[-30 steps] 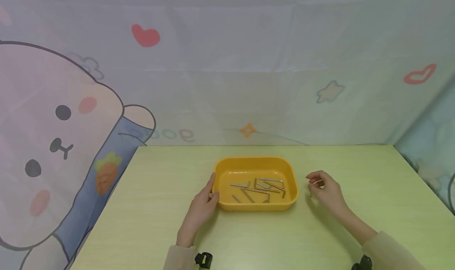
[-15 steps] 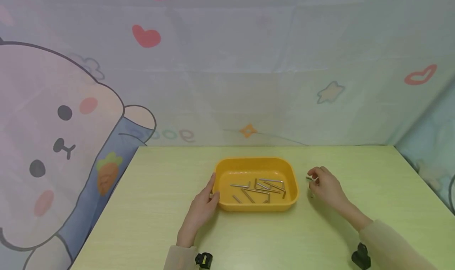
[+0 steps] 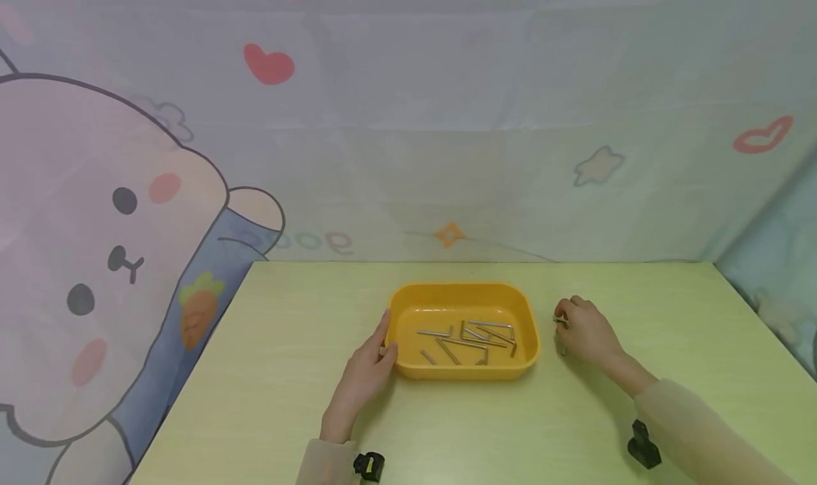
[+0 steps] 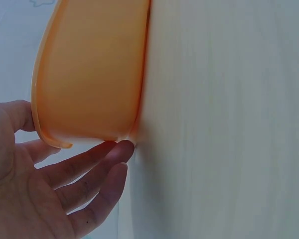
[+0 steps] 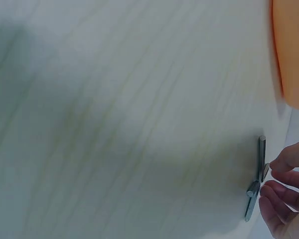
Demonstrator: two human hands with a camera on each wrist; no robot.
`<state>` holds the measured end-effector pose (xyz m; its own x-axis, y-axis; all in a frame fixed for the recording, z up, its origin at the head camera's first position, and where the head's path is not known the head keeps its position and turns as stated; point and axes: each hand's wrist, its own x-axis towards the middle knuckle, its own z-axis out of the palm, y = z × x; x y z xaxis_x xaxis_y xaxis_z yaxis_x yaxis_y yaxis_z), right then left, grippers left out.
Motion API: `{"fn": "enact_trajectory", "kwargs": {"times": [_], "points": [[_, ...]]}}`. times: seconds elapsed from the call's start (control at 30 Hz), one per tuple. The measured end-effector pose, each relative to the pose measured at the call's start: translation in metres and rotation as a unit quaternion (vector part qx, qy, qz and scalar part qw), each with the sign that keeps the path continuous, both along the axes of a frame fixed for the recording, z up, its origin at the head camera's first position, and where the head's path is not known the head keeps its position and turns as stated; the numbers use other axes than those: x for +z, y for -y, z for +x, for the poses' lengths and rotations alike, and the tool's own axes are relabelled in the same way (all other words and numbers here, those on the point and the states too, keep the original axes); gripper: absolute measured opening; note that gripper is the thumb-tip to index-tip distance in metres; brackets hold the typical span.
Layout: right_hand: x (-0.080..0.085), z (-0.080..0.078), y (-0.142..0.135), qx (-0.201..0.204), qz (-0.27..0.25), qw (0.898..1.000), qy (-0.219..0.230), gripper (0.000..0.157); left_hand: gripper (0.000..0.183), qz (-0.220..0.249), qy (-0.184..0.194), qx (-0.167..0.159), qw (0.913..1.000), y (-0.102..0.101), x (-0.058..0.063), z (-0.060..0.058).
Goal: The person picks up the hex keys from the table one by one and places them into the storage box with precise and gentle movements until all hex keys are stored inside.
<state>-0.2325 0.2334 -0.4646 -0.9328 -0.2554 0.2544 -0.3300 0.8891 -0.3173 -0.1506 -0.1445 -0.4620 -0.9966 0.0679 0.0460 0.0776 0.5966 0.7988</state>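
Note:
A yellow plastic tray [image 3: 459,373] stands on the table with several metal hex keys [image 3: 462,343] scattered on its floor. My left hand [image 3: 362,375] holds the tray's left end; in the left wrist view the thumb lies at the rim and the fingers [image 4: 84,184] curve toward the lower end. Right of the tray, my right hand [image 3: 588,335] is low over the table, its fingertips pinched at a hex key [image 3: 561,320]. In the right wrist view, crossing metal hex keys [image 5: 261,154] show right at the fingertips, partly hidden by them.
The pale wood-grain table [image 3: 306,315] ends at a printed cloth backdrop [image 3: 408,152] behind the tray. A small black device [image 3: 369,465] sits at the left wrist, and another black device [image 3: 644,445] at the right.
My right hand has turned and its fingers have closed in on the hex keys beside the tray. The left hand stays on the tray, and the head view has shifted slightly.

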Motion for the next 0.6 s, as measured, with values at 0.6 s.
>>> {"fn": "enact_trajectory", "kwargs": {"times": [0.6], "points": [[-0.0068, -0.0108, 0.0027, -0.005, 0.041, 0.999, 0.011, 0.006, 0.059, 0.0, 0.0, -0.002, 1.0, 0.0008, -0.002, -0.0018]]}}
